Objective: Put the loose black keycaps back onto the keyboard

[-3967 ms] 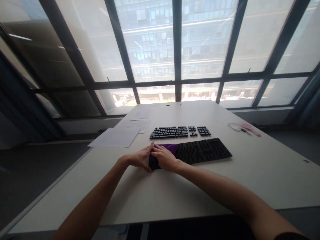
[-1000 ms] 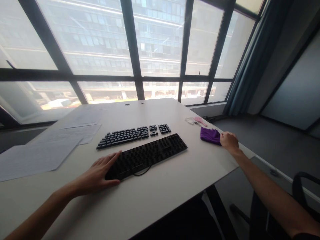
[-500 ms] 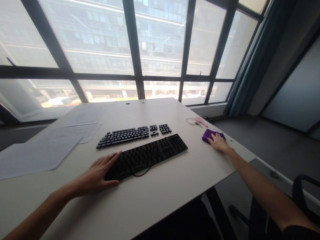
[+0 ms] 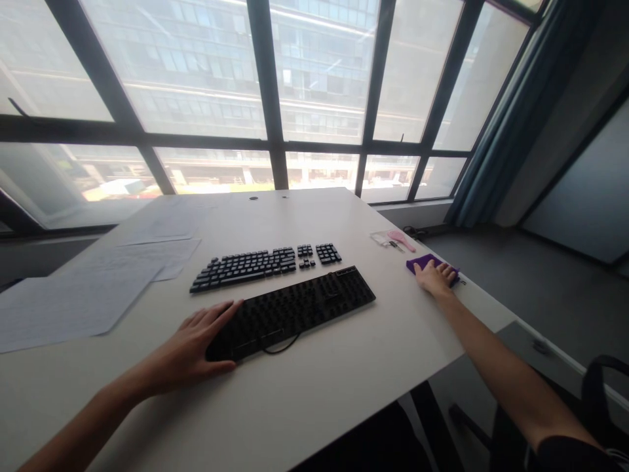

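My left hand [image 4: 196, 344] rests flat on the white table [image 4: 344, 367], its fingers against the left end of a black keyboard base [image 4: 295, 311] that has no keycaps on it. Behind the base lies a laid-out set of black keycaps [image 4: 260, 263]. At the table's right edge my right hand [image 4: 436, 278] lies palm down on a folded purple cloth [image 4: 417, 264], fingers spread.
A pink brush and a small clear packet [image 4: 396, 240] lie just beyond the cloth. Sheets of white paper [image 4: 83, 295] cover the left side of the table. A large window wall stands behind, a blue curtain at right, and a dark chair [image 4: 602, 387] at lower right.
Four seconds ago both hands held the purple cloth at the keyboard's left end. My right hand has carried it to the table's right edge and now presses it flat; my left hand stays by the keyboard.
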The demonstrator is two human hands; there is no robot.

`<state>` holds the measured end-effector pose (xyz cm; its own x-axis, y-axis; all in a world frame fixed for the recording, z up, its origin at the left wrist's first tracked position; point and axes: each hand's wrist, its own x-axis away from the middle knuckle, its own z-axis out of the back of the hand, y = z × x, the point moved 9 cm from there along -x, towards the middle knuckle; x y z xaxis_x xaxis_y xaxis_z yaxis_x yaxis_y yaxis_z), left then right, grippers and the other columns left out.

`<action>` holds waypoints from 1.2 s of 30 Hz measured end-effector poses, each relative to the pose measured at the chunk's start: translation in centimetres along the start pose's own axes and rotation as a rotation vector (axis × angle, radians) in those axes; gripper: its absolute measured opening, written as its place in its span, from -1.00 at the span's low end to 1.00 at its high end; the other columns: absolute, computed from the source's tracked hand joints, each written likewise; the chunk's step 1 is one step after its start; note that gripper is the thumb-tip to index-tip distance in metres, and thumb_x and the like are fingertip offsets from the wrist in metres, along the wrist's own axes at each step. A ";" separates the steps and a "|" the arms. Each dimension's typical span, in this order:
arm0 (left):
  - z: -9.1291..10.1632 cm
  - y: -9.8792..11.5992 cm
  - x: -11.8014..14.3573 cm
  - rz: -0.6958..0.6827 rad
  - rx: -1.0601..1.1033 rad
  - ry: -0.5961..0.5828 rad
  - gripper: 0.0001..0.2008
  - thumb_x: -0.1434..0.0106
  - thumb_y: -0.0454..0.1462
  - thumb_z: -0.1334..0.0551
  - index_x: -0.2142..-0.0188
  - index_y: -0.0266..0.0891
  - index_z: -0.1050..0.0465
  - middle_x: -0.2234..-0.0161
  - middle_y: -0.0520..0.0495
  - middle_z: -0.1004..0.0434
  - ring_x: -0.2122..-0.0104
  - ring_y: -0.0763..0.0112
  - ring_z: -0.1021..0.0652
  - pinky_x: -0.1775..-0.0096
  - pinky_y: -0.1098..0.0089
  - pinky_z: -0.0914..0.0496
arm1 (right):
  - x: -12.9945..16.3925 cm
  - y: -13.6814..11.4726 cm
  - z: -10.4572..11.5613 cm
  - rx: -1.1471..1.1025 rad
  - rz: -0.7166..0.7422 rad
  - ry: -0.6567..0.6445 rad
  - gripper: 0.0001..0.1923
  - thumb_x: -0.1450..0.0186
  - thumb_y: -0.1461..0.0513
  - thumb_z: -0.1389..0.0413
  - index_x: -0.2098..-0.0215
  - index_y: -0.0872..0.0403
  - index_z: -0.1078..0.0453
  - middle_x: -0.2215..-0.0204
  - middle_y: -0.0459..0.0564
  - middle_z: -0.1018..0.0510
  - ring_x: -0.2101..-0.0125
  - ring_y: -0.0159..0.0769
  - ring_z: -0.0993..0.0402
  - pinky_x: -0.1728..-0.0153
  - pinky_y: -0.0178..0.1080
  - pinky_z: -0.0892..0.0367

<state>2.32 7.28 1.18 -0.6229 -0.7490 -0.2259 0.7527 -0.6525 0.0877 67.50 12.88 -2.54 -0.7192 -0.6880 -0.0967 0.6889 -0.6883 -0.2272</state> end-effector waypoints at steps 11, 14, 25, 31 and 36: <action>1.1 -2.2 0.0 0.243 0.280 0.249 -0.35 -0.46 0.10 0.09 -0.39 -0.15 -0.13 -0.34 -0.22 -0.25 -0.33 0.04 -0.25 -0.33 0.01 -0.13 | 11.4 -17.4 5.3 -0.414 0.741 0.216 -0.46 -0.45 0.02 0.13 -0.19 0.16 -0.39 -0.31 0.27 -0.30 -0.37 0.11 -0.02 -0.32 0.21 0.05; 1.7 -4.0 1.0 0.431 0.371 0.372 -0.38 -0.47 0.08 0.12 -0.29 -0.23 -0.25 -0.27 -0.26 -0.33 -0.29 0.07 -0.32 -0.32 0.01 -0.14 | 12.9 -20.2 5.1 -0.534 0.801 0.127 -0.47 -0.43 0.04 0.11 -0.15 0.17 -0.42 -0.26 0.28 -0.37 -0.34 0.07 -0.12 -0.33 0.10 -0.02; 1.1 -6.9 2.9 0.722 0.543 0.501 -0.48 -0.46 0.05 0.05 -0.13 -0.24 -0.39 -0.04 -0.22 -0.51 0.00 0.14 -0.53 -0.09 0.13 -0.39 | 11.7 -18.4 1.1 -0.846 0.615 -0.134 -0.51 -0.41 -0.02 0.10 0.12 0.14 -0.52 0.11 0.23 -0.63 0.11 -0.02 -0.54 0.11 -0.11 -0.43; 1.8 -6.7 3.0 0.801 0.455 0.490 -0.52 -0.42 0.03 0.00 -0.04 -0.24 -0.45 0.05 -0.20 -0.54 0.06 0.12 -0.55 0.07 0.20 -0.45 | 12.5 -18.7 0.0 -0.474 0.686 -0.186 -0.53 -0.44 -0.02 0.13 0.19 0.05 -0.52 0.26 0.12 -0.66 0.26 -0.05 -0.56 0.24 -0.16 -0.34; 1.5 -6.3 2.7 0.834 0.497 0.500 -0.55 -0.42 0.01 0.00 0.00 -0.22 -0.46 0.06 -0.18 -0.54 0.05 0.12 -0.54 0.01 0.18 -0.44 | 12.9 -18.8 -1.0 -0.245 0.744 -0.200 -0.48 -0.47 -0.06 0.20 0.19 0.01 -0.51 0.16 0.16 -0.64 0.21 -0.02 -0.57 0.26 -0.16 -0.30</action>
<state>-4.42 9.24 1.51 0.2850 -0.9189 -0.2727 0.6577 -0.0195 0.7531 45.23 17.17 -0.51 -0.0344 -0.9901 -0.1362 0.9248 0.0202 -0.3799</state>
